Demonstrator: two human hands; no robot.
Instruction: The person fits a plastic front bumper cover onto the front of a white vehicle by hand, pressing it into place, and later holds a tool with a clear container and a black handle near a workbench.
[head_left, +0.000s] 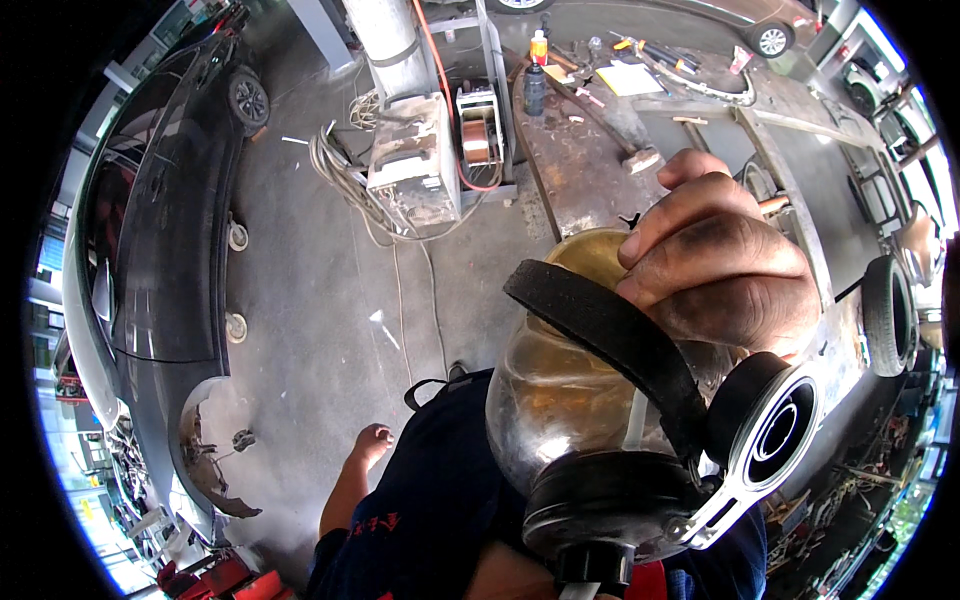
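Close to the camera, my right hand (725, 260) grips the rim of a clear, yellowish, rounded container (560, 385). The container has a black collar and fitting (610, 500) at its lower end. A wide black strap (610, 335) arches across it. Beside the strap, a round black cap (770, 425) sits in a pale metal bracket. I cannot tell what kind of device this is. My left hand (372, 443) hangs low at my left side, its fingers curled and nothing visible in them.
A dark car (170, 220) stands along the left. Ahead is a dusty welding machine (415, 160) with a wire spool (480, 135) and coiled cables. A metal workbench (575, 175) carries a hammer (640, 158), a dark bottle (534, 92) and tools. A tyre (888, 315) stands at the right.
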